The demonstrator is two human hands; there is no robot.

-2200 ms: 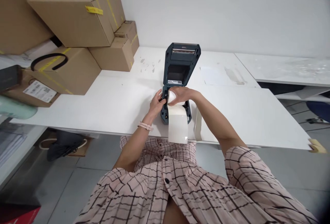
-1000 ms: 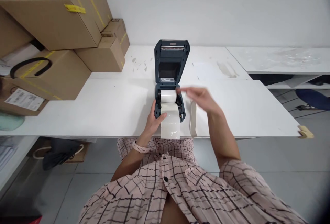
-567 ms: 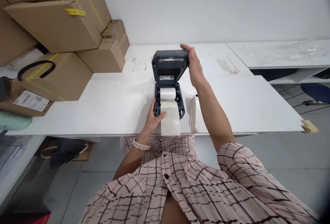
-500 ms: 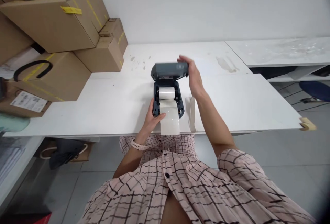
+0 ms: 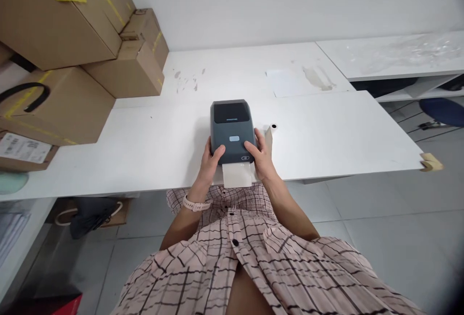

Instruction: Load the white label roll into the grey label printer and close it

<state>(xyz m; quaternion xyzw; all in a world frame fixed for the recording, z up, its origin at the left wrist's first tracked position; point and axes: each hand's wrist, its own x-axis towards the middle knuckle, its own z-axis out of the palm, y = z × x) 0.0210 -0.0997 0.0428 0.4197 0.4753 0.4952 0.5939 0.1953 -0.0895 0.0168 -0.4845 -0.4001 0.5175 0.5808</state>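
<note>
A dark grey label printer (image 5: 232, 126) sits near the front edge of the white table (image 5: 326, 136), its lid down. A strip of white label paper (image 5: 237, 175) sticks out of its front slot over the table edge. My left hand (image 5: 210, 160) grips the printer's front left corner, thumb on top. My right hand (image 5: 259, 155) grips the front right corner, thumb on the lid. The label roll inside is hidden by the lid.
Stacked cardboard boxes (image 5: 72, 49) fill the table's left side. A loose strip of paper (image 5: 268, 134) lies just right of the printer. A sheet of paper (image 5: 284, 83) lies further back. A second white table (image 5: 391, 54) stands at the right.
My right hand swung the raised lid down onto the printer and moved to its front right corner. My left hand shifted from the paper to the front left corner.
</note>
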